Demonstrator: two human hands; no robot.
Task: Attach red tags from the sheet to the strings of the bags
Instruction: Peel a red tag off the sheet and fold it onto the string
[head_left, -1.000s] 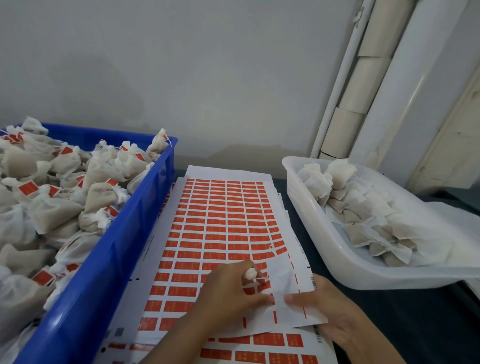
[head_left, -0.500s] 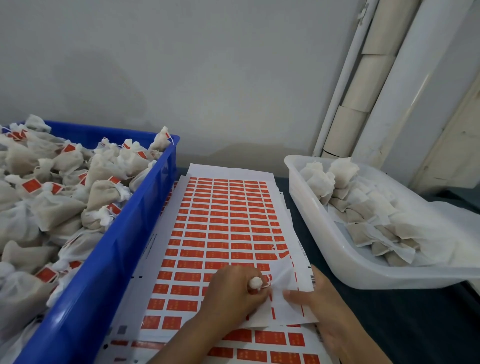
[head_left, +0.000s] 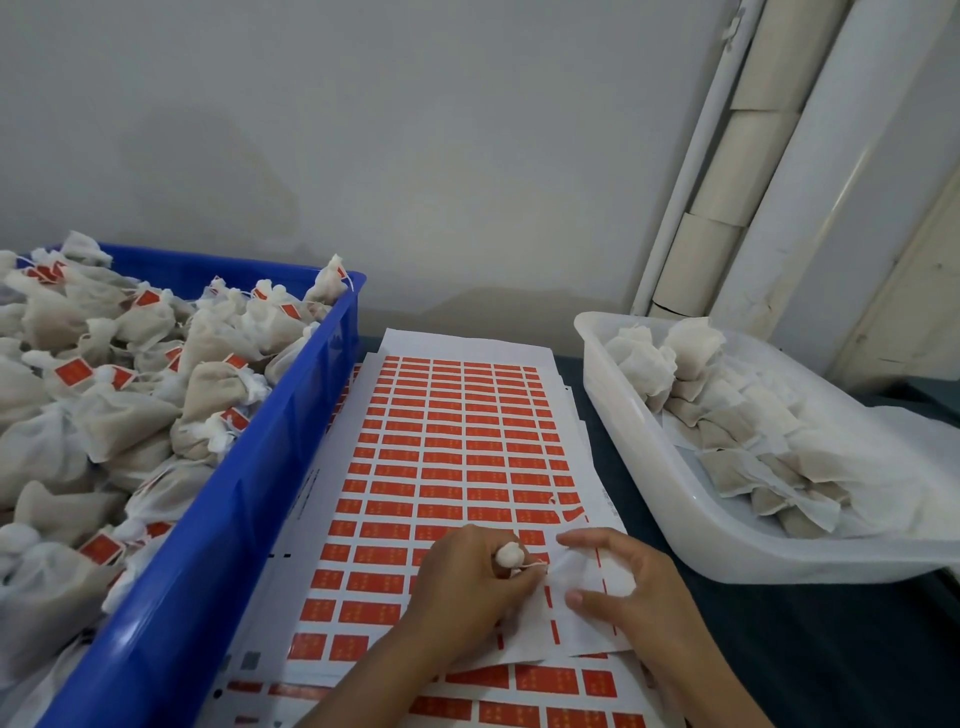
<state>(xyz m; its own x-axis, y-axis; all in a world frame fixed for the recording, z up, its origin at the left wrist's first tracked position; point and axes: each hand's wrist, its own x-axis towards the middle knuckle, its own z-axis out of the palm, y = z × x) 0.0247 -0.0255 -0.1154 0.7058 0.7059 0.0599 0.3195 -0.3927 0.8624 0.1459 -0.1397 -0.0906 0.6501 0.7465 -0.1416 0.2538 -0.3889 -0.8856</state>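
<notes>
Low in the middle of the frame, the left hand (head_left: 470, 584) gripped a small white bag (head_left: 508, 555), its knotted top poking out above the curled fingers, probably so the string (head_left: 535, 563) could trail free toward the tags. Just right of it, the right hand (head_left: 623, 587) rested with loosely spread fingers on the peeled, blank corner of the tag sheet (head_left: 447, 441), seemingly pinning the paper flat; it grasped nothing I could make out. The sheet lay between the two bins, within reach of both. At the left, the blue crate (head_left: 218, 530) held bags already carrying red tags; at the right, the white tray (head_left: 670, 499) held untagged ones, suggesting work flowed right to left.
</notes>
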